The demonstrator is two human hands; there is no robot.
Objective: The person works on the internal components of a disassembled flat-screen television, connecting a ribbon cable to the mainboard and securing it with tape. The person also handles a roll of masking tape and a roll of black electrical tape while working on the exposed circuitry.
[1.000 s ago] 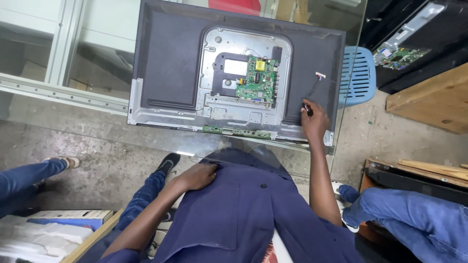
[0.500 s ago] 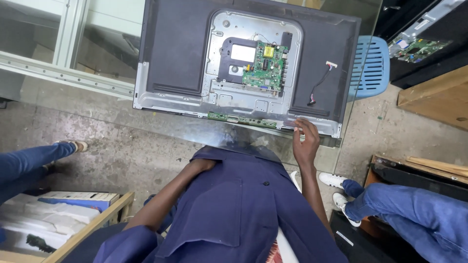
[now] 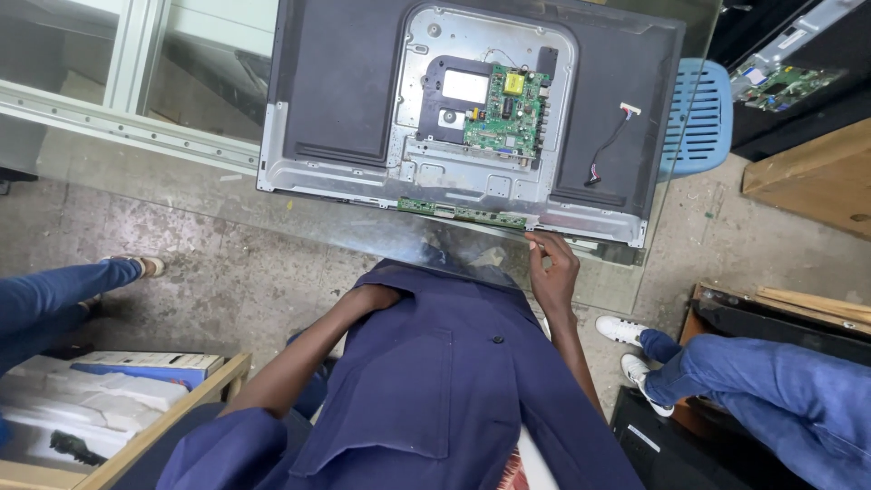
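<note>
Television panel (image 3: 345, 100), back open: right hand (image 3: 552, 272) pinching its near edge; left hand hidden, grip unknowable. Tugging risks tearing the strip board (image 3: 463, 212) beside the fingertips.

The scene was evenly and fairly brightly lit by soft daylight, with only faint shadows on the floor (image 3: 227, 263). The glass tabletop (image 3: 635, 272) carried a pale sheen and reflections near its front edge. The metal panel (image 3: 490, 109) shone mildly. Focus stayed sharp throughout, and straight lines bowed slightly toward the frame edges.
</note>
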